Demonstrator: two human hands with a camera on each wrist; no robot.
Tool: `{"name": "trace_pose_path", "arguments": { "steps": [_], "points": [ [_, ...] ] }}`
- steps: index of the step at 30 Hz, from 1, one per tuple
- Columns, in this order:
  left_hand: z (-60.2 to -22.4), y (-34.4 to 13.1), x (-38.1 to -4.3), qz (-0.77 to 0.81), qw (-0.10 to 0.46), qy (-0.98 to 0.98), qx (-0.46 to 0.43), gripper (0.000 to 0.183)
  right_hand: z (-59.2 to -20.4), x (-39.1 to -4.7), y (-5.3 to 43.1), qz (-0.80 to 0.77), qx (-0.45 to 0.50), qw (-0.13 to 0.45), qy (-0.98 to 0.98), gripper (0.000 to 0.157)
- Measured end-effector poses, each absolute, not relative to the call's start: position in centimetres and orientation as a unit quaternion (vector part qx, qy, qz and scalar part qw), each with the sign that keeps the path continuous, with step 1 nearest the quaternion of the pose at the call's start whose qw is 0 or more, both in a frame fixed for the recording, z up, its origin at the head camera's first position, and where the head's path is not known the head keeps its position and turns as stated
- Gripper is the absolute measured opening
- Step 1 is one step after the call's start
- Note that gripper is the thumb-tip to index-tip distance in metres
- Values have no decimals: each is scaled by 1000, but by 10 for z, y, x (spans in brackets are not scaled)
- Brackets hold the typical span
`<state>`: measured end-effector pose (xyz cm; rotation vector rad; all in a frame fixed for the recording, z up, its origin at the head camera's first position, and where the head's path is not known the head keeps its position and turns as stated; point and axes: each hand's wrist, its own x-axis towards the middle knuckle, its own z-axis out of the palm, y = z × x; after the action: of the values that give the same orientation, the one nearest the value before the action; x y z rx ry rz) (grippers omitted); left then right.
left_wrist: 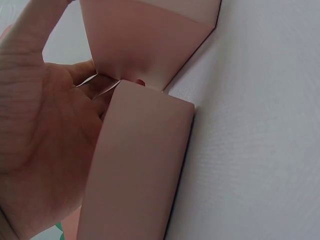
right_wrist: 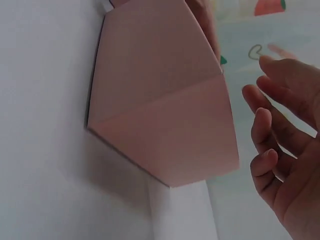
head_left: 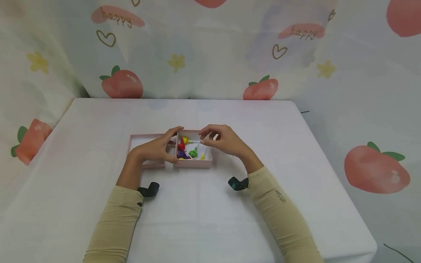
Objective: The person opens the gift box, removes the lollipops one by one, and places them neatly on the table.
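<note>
Head view: between the side edges of the tabletop (head_left: pixel 197 219), left hand (head_left: pixel 154 148) grips a white-lined pink box (head_left: pixel 192 165) of red, yellow, green, purple lollipops (head_left: pixel 181 146); right hand (head_left: pixel 227 141), loosely curled, looks empty.

White-covered table (head_left: pixel 194 212) before a pastel, printed backdrop (head_left: pixel 213 47).
Green-leaved red fruits (head_left: pixel 122 84) appear just behind the surface's far edge, with others beyond its left and right edges. Higher up, the print shows yellow flowers (head_left: pixel 177 63), outlined hearts (head_left: pixel 279 52) and the word "happy" on pink patches (head_left: pixel 117 16). The light is soft, rather dim; the surface's far right corner is rounded.
</note>
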<state>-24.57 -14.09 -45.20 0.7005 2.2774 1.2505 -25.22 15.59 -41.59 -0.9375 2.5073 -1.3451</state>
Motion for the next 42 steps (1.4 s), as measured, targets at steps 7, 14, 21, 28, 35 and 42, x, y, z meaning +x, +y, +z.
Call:
{"name": "trace_pose_path", "arguments": {
  "steps": [7,14,21,28,35,42],
  "points": [
    [-452,-141,-247,446,220,828,260,121,-406,-254,129,-442,-303,70,841,21],
    [-452,-142,-249,448,218,823,273,121,-408,-256,111,-440,-296,122,839,25],
    [-453,-143,-250,445,215,826,271,121,-413,-253,98,-404,-248,173,864,26],
    [-454,-145,-248,459,221,817,271,120,-417,-254,86,-359,-234,182,885,22],
    [-457,-145,-249,460,222,818,266,119,-418,-256,77,-317,-217,178,906,21],
    [-455,-143,-249,447,216,825,271,119,-417,-257,71,-281,-214,196,915,24]
  ]
}}
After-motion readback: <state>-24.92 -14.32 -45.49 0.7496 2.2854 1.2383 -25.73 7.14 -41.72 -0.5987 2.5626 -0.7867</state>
